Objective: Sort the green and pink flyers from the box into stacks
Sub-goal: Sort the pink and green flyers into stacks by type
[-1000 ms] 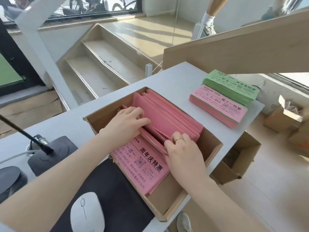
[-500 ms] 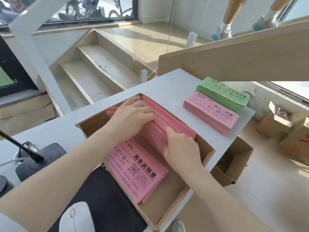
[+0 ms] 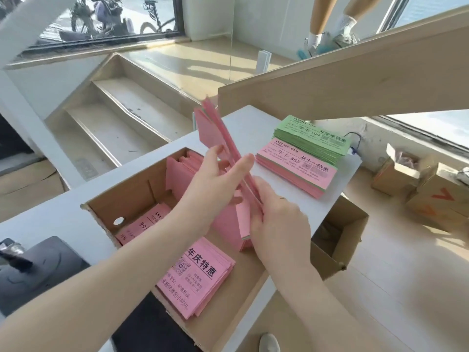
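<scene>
A thick bundle of pink flyers [image 3: 215,133] stands on edge above the cardboard box [image 3: 132,189], tilted away from me. My left hand [image 3: 215,174] grips its left face and my right hand [image 3: 276,217] grips its lower right edge. More pink flyers [image 3: 195,278] lie flat in the box's near end, others [image 3: 142,227] lie on its floor, and some stand at the far end [image 3: 182,166]. On the white table [image 3: 50,224], to the right, a sorted pink stack [image 3: 299,171] lies next to a green stack [image 3: 314,138].
A wooden stair beam [image 3: 355,80] slants over the table's far right corner. An open carton [image 3: 337,235] sits below the table's right edge, with more boxes [image 3: 436,199] on the floor. A black desk-microphone base [image 3: 38,270] and dark mat [image 3: 147,326] are at my left.
Both hands have lifted the bundle of pink flyers up out of the box, where it lay leaning a second ago. The box floor and further flyers are now exposed.
</scene>
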Action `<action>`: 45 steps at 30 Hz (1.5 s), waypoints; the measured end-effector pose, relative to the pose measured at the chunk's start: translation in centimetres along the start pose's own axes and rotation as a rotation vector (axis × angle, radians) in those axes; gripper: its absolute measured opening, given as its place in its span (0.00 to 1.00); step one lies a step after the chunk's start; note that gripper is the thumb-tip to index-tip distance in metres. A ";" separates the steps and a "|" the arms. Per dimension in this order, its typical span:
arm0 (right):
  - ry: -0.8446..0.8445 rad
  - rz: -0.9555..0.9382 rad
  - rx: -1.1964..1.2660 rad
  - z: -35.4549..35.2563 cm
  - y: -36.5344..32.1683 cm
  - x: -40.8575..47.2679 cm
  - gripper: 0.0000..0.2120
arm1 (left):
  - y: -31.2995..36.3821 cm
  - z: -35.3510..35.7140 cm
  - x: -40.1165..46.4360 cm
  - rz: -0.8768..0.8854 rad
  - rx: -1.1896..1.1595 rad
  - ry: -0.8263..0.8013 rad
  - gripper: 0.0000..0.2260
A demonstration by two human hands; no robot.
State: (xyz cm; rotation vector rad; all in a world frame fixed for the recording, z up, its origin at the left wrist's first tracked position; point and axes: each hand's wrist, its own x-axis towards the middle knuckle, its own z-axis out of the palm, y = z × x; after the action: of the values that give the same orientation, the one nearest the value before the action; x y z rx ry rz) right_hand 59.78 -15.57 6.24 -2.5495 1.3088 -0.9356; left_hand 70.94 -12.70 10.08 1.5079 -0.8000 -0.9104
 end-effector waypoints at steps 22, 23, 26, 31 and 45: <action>-0.410 0.400 1.046 -1.1 16.3 10.1 0.20 | 3.3 10.3 10.7 0.129 -0.026 -0.075 0.16; -0.424 0.433 1.098 -1.1 16.8 10.6 0.16 | 2.6 11.1 11.5 0.072 -0.094 -0.063 0.16; -0.407 0.386 1.012 -0.7 19.0 11.7 0.13 | 0.5 12.0 14.2 -0.062 -0.244 -0.053 0.21; -0.433 -0.022 0.229 -0.5 22.2 13.1 0.17 | -0.7 9.5 17.7 0.445 0.573 0.205 0.43; -0.493 -0.246 -0.292 2.4 22.6 11.2 0.19 | -4.6 8.0 19.9 0.392 1.579 -0.555 0.11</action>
State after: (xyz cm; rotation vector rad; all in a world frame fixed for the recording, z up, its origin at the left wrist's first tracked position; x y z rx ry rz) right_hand 50.38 -38.56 1.09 -2.9408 1.0612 -0.1112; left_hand 73.15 -33.35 2.81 2.2054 -2.4777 -0.2511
